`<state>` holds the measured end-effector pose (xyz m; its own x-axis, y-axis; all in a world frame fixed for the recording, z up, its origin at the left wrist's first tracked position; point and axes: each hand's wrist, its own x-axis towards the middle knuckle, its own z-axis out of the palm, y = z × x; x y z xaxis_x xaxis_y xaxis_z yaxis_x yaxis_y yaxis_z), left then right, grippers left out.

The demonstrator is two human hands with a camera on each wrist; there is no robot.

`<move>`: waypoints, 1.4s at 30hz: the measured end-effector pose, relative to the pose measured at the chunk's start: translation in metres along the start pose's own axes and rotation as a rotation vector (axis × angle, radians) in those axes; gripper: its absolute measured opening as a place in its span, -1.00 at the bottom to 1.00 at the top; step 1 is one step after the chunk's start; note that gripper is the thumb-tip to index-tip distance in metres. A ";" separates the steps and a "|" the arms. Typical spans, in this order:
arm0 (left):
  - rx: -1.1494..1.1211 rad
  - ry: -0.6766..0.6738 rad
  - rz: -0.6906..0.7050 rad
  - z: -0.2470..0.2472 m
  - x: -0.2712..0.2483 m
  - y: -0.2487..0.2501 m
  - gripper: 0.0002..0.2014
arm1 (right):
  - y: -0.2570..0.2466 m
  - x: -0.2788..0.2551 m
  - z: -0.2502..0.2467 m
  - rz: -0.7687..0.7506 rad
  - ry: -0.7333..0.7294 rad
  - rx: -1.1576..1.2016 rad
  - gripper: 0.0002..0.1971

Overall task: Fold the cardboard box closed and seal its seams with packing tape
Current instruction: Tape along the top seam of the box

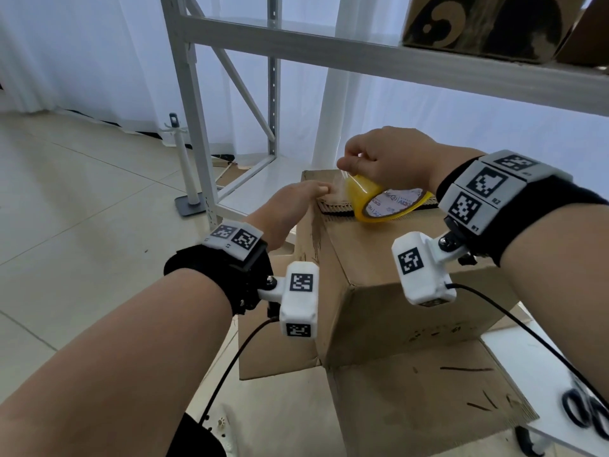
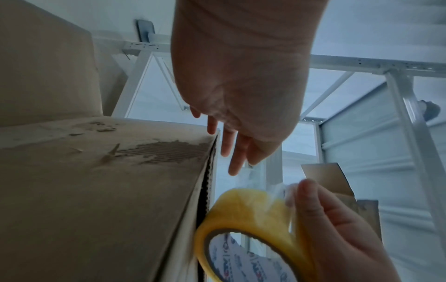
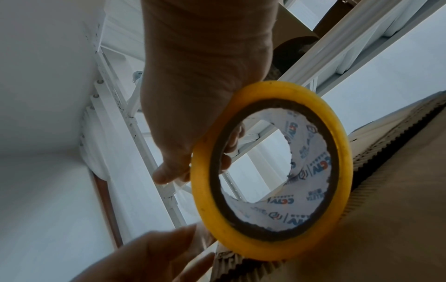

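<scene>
Right grip: the right hand (image 1: 392,159) is wrapped around the yellow roll of clear packing tape with a printed cardboard core (image 1: 385,201) — fingers hooked through the core, thumb on the outer wrap.
Roll position: resting on its edge on the top of the brown corrugated cardboard box (image 1: 395,268), at the far left end of the box's top seam.
Left grip: the left hand (image 1: 290,206) reaches to the box's far left corner, fingers fairly straight; its fingertips meet the loose clear tape end by the roll, though whether they pinch it I cannot tell.
Box: top flaps folded down, seam not yet taped as far as I can see; torn liner shows bare flutes along the box's left edge.
Risk: the thin tape end may fold onto itself or stick to the fingers — and it will likely bond poorly on the torn patch.
Around the box: flat cardboard sheet (image 1: 428,400) beneath the box; black-handled scissors (image 1: 583,410) right of it; white metal shelving (image 1: 329,47) behind.
Obstruction: nothing blocks the seam.
</scene>
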<state>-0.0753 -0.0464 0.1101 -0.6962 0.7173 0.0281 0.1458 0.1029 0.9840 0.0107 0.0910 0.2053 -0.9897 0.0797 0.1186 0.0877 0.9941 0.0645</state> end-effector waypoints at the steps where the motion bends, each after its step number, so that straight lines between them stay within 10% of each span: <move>1: -0.019 0.005 0.005 0.002 0.000 0.002 -0.71 | 0.000 0.000 0.000 -0.001 0.003 0.007 -0.71; 22: 0.123 0.013 0.080 -0.005 -0.005 0.019 -0.90 | -0.003 -0.001 -0.001 0.051 0.016 -0.040 -0.63; 29: 0.094 0.137 0.023 -0.019 -0.002 0.015 -0.88 | 0.027 -0.010 0.001 0.253 0.145 0.417 -0.72; 35: -0.029 0.148 -0.094 -0.019 -0.004 0.016 -0.85 | 0.023 -0.019 0.022 0.320 0.398 0.809 -0.41; 42: -0.036 0.045 -0.175 -0.012 -0.005 0.023 -0.77 | 0.019 -0.008 0.006 0.363 0.257 0.444 -0.41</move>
<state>-0.0771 -0.0564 0.1345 -0.7398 0.6588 -0.1368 -0.0050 0.1979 0.9802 0.0198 0.1095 0.1996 -0.8423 0.4520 0.2936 0.3030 0.8476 -0.4356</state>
